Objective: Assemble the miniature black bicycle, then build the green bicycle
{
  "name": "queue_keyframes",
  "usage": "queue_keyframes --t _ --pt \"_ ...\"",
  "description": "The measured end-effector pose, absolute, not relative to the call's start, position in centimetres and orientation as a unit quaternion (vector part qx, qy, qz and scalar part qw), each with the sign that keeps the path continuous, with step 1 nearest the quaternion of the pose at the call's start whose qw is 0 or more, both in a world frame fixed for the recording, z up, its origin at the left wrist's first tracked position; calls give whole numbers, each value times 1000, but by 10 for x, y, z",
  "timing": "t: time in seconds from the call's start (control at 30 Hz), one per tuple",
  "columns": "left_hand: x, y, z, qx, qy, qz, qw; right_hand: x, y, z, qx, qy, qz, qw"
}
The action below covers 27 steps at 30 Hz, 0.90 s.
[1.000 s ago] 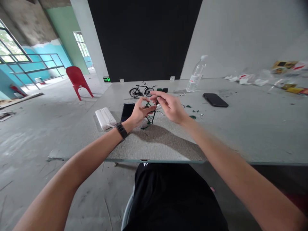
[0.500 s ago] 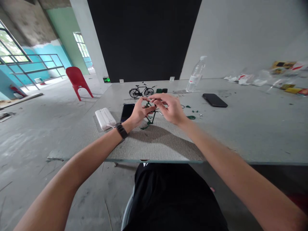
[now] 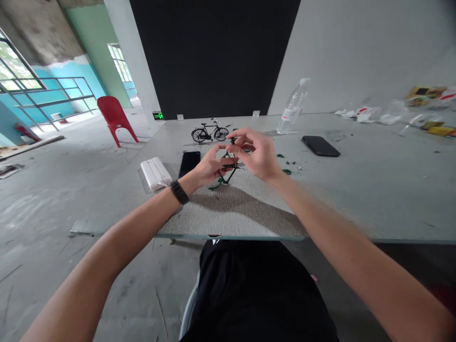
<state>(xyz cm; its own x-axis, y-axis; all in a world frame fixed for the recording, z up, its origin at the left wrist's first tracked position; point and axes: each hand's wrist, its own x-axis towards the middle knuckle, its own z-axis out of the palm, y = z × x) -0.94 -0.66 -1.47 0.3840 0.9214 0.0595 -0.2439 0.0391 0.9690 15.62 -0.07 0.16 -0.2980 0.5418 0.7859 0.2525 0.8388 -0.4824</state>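
Note:
My left hand (image 3: 213,165), with a black watch on its wrist, is closed on a dark green model bicycle frame (image 3: 230,177) above the table mat. My right hand (image 3: 259,153) pinches a small screwdriver (image 3: 232,141) by its black handle. The thin metal shaft points down at the frame beside my left fingertips. My fingers hide the spot where the tip meets the frame. A curved green part (image 3: 215,187) shows at the frame's lower end. Behind my hands stands a black model bicycle (image 3: 209,133) on its wheels.
A white power bank (image 3: 156,174) and a dark phone (image 3: 190,164) lie left of my hands. Small green parts (image 3: 287,171) lie to the right, near a black phone (image 3: 321,146). A plastic bottle (image 3: 292,107) stands at the back, with wrappers (image 3: 368,114) farther right.
My right hand has risen slightly and shifted right, so the screwdriver now shows upright between its fingers. My left hand still holds the frame, a little farther right.

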Motion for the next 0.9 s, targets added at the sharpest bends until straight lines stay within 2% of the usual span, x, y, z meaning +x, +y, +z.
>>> queue_keyframes --t 0.2,0.4,0.6,0.77,0.9 --pt "-15 -3 -13 499 302 317 748 155 -5 1 -240 -788 245 510" --pt "-14 4 -20 481 272 319 770 156 -4 -1 -241 -776 275 514" --pt "-17 4 -20 512 281 345 735 159 0 -3 -218 -767 287 531" --pt "-21 5 -22 551 297 379 682 165 2 1 -223 -777 328 488" --pt "-19 6 -25 529 340 418 656 165 2 2 -257 -786 289 483"
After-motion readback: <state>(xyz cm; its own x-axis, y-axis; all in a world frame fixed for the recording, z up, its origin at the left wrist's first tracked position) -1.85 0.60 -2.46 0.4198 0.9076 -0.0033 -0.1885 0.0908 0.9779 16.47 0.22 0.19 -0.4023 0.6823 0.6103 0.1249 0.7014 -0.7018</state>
